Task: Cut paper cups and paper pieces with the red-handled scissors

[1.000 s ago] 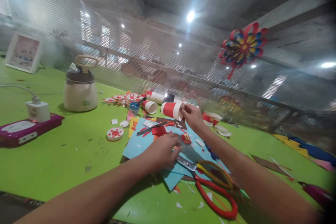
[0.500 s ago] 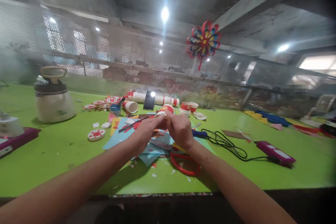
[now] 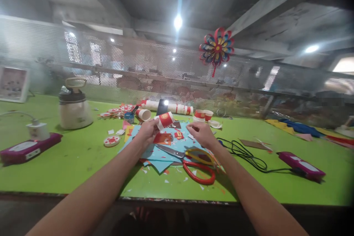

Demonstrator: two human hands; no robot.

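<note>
My left hand (image 3: 148, 131) grips a red and white paper cup (image 3: 165, 120), which lies tilted on its side in the air. To the right, my right hand (image 3: 201, 132) hovers over light blue paper (image 3: 159, 162) with its fingers curled together; whatever they may hold is too small to make out. Between and below the hands, large scissors (image 3: 199, 172) with red and yellow handles rest on the paper. An orange piece (image 3: 163, 138) and a small red and yellow piece (image 3: 179, 135) lie there too.
Behind are stacked cups (image 3: 203, 115), a phone (image 3: 162, 107), a blue jar (image 3: 129, 117) and red-dotted discs (image 3: 111, 140). A sprayer (image 3: 74, 108) and a purple power strip (image 3: 30, 148) stand left. Black cable (image 3: 249, 156) leads to another purple strip (image 3: 301, 166) at right.
My hands have moved apart. The cup has gone left with my left hand, and my right hand has come off it. The view has shifted slightly left, and the scissors are now more exposed.
</note>
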